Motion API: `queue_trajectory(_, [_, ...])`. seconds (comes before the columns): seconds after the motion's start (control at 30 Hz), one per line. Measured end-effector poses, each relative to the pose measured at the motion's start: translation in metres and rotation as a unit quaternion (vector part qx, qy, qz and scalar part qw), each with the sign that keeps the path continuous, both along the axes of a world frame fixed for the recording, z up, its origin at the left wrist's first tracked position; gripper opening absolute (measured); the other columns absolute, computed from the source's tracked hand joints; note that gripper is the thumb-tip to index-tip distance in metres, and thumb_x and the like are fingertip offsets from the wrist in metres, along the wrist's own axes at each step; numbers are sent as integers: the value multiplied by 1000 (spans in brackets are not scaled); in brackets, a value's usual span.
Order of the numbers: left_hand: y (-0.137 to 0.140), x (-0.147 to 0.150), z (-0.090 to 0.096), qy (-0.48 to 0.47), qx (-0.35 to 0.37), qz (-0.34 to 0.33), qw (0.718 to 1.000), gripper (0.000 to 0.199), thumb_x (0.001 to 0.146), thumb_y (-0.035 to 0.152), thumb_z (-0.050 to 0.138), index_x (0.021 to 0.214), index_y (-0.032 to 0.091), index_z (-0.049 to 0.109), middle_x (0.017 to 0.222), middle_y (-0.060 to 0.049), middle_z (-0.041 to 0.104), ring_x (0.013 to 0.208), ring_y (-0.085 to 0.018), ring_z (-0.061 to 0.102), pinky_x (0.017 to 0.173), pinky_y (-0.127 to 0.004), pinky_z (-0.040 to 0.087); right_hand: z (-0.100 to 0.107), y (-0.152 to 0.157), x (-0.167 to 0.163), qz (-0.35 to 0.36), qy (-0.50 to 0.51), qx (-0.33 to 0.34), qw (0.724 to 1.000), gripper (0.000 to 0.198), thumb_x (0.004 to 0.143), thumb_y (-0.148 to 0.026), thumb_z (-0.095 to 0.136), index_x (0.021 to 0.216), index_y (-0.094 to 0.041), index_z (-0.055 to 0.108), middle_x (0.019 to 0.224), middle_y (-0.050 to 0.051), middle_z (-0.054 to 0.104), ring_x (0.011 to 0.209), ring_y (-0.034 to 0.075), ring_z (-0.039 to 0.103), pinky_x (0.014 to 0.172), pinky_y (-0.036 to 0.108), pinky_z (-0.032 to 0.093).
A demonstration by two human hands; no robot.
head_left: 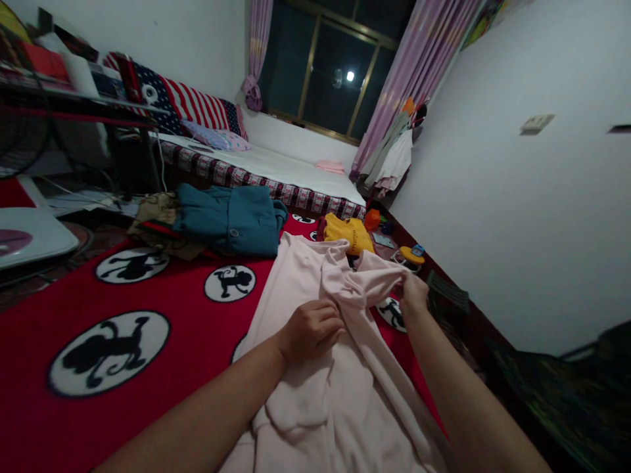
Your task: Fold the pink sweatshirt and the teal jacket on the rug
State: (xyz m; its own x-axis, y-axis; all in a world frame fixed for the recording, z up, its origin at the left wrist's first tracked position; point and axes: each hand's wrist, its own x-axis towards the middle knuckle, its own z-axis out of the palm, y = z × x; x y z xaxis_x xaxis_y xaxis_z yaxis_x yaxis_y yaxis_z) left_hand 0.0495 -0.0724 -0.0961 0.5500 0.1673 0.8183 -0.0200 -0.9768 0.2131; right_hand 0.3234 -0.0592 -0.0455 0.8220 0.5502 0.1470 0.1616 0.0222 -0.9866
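The widest area is taken up by a red plush blanket printed with white ovals and dark monkey figures. Beyond it, below the window, a bed covered with a white sheet and edged with a patterned border can be seen. To the left, a dark-framed desk is crowded with assorted objects.

On the red blanket, a pale pink long garment of smooth fabric is laid out lengthwise, its lower part cut off by the bottom of the view. Its upper part is bunched and twisted on the right side. Past its far left corner, a folded teal coat is set down, and past its far right end a folded yellow garment with dark lettering is placed.

A bunched portion of the pink garment is gripped by the right hand and held out to the right. The left hand is rested on the middle of the garment, fingers curled; whether cloth is pinched there cannot be told. On the teal coat, one round dark button is shown.
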Motion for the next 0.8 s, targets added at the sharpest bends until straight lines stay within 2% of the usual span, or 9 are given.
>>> queue_trajectory(0.1, [-5,-1,1,32,34,-6,999,21,90,22,46,81,15,64,77,-8,65,78,-18,59,73,-30,50,31,24,-22,-64,-27,74,995,12,78,-31,42,73,-21,47,60,-6,50,51,9,50,47,19,43])
queue_trajectory(0.17, [-8,-3,1,55,49,-10,997,22,91,24,45,80,15,63,73,-7,64,75,-17,59,70,-29,49,45,37,-58,-11,-107,112,988,15,80,-31,44,80,-19,53,70,-1,58,60,11,55,52,20,46])
queue_trajectory(0.23, [-8,-6,-1,72,63,-19,995,22,91,24,45,79,15,62,73,-7,64,75,-17,60,73,-30,50,54,39,-102,195,-205,62,957,22,78,-35,56,91,-17,60,80,3,64,67,12,58,54,19,47])
queue_trajectory(0.3, [-8,-8,-3,80,70,-24,994,21,91,24,45,80,16,61,79,-7,67,78,-17,62,79,-31,50,60,27,-140,419,-241,-25,875,32,74,-35,66,101,-17,64,89,4,67,68,12,61,55,20,48])
queue_trajectory(0.37, [-8,-10,-5,85,67,-18,994,20,91,24,46,82,16,62,84,-7,68,81,-17,63,80,-30,50,65,3,-160,535,-269,-71,797,30,76,-34,68,100,-16,68,95,5,69,73,13,63,61,22,50])
queue_trajectory(0.43, [-8,-10,-6,84,58,-9,995,20,92,24,46,84,16,62,86,-7,69,81,-17,64,78,-29,51,67,-31,-158,532,-303,-75,787,27,80,-34,65,100,-16,70,97,6,70,78,14,65,69,25,51])
queue_trajectory(0.53, [-7,-8,-6,84,47,-7,995,21,92,22,46,82,17,63,82,-7,68,80,-17,63,77,-29,51,61,-88,-125,453,-324,-99,825,28,83,-35,61,103,-17,70,99,6,70,86,17,65,76,28,51])
queue_trajectory(0.67, [-2,-4,-7,79,22,12,997,16,90,18,48,93,17,65,87,-6,68,87,-18,61,80,-31,50,31,-156,-68,331,-332,-192,862,29,80,-35,63,102,-19,70,103,9,71,96,23,65,86,36,51])
queue_trajectory(0.8, [2,-4,-7,67,-4,44,997,26,82,8,51,102,18,63,105,-7,64,101,-20,57,90,-34,48,1,-212,-40,284,-304,-275,867,41,76,-37,66,112,-19,66,111,11,68,100,25,64,89,38,50])
